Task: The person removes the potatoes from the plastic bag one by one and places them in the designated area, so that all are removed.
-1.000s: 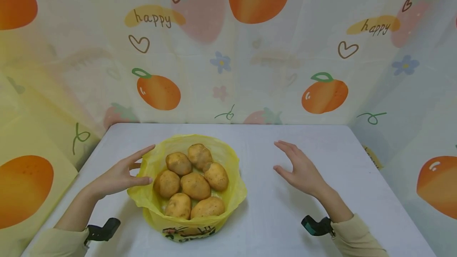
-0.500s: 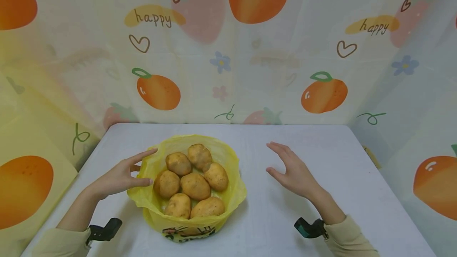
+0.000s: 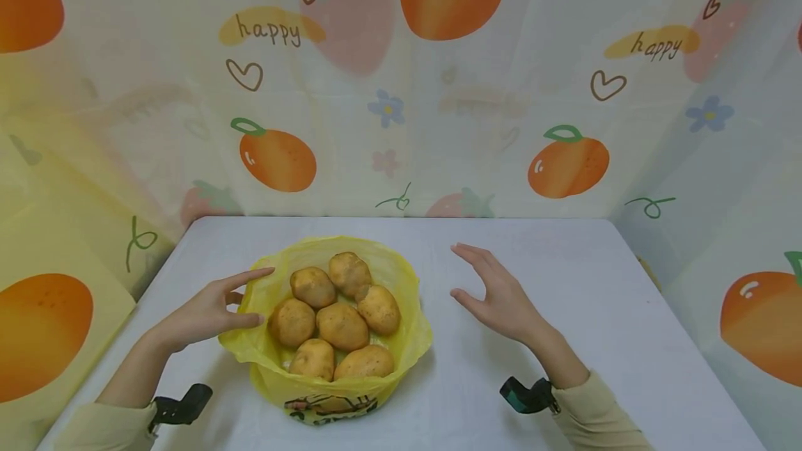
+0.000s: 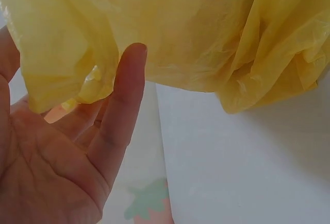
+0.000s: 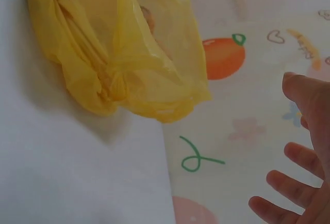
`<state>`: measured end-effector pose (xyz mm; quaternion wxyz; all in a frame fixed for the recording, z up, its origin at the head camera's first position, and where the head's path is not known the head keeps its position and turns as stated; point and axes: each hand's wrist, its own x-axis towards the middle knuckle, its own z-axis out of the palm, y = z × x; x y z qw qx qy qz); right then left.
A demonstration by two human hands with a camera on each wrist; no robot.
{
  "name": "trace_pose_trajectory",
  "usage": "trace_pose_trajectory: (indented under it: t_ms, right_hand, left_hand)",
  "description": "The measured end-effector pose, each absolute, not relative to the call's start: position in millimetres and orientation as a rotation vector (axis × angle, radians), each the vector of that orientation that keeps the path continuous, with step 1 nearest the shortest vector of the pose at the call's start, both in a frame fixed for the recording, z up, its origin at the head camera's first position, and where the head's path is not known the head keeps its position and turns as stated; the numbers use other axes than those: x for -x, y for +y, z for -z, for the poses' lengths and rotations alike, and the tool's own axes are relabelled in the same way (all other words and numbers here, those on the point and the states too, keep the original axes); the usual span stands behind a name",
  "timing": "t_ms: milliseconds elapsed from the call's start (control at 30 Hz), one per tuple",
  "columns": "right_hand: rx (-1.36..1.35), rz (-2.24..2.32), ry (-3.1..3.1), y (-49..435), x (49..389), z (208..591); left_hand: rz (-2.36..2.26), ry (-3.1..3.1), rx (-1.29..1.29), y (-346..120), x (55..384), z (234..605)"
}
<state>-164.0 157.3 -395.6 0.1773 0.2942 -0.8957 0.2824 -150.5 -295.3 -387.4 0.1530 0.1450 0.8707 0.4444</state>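
Note:
A yellow plastic bag [image 3: 404, 346], its mouth spread wide, stands left of centre with several potatoes [image 3: 342, 326] inside. At its left rim is my left hand [image 3: 200, 313], thumb and fingers apart and reaching over the edge. The left wrist view has the bag's thin wall [image 4: 175, 38] right against the fingers of that hand [image 4: 62, 152]. My right hand [image 3: 504, 301] hovers to the right of the bag, fingers spread and holding nothing. In the right wrist view a gap separates this hand [image 5: 309, 162] from the crumpled bag [image 5: 124, 54].
The bag stands on a white table [image 3: 601, 312]. A curtain [image 3: 438, 138] printed with fruit and hearts hangs behind the table and along both sides. Each wrist wears a small black camera, one on the left [image 3: 183, 406] and one on the right [image 3: 528, 395].
My right hand has moved left, nearer to the bag. The left index finger has dipped slightly, and the bag's left rim has shifted a little outward. The potatoes lie as before.

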Motion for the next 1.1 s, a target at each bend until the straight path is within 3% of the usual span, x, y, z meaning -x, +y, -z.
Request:
trace_pose_trajectory:
  t_ms: [1100]
  right_hand:
    - [-0.944, -1.38, -2.521, 96, 166, 395]
  left_hand:
    - [-1.261, 2.471, -0.417, -298, 154, 376]
